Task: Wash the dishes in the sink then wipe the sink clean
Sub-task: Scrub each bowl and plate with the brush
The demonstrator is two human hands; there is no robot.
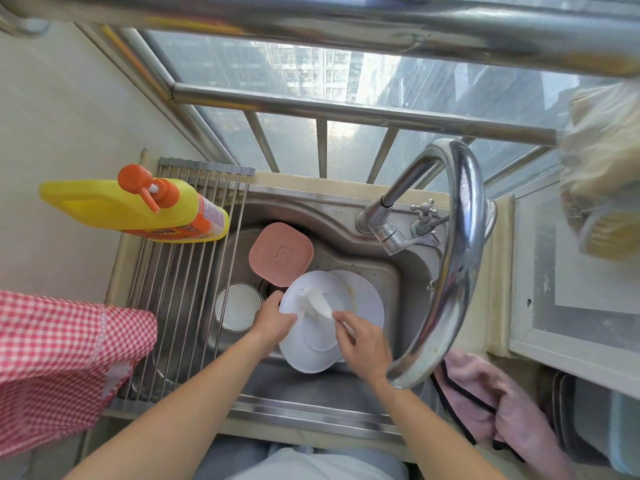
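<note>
Here, left hand (273, 318) grips white plate (308, 351) (rim); right hand (363, 344) scrubs.

To your left, a yellow detergent bottle (135, 209) with an orange pump lies on the roll-up drying rack (180, 271). A red checked cloth (62, 362) hangs nearer you. On your right, a pink towel (498, 403) drapes the counter edge, with window bars (322, 147) ahead.

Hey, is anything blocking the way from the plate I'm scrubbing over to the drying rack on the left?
Nothing visible does. The white plate sits beside the roll-up rack, whose near bars are bare; the detergent bottle rests at the far end.
</note>
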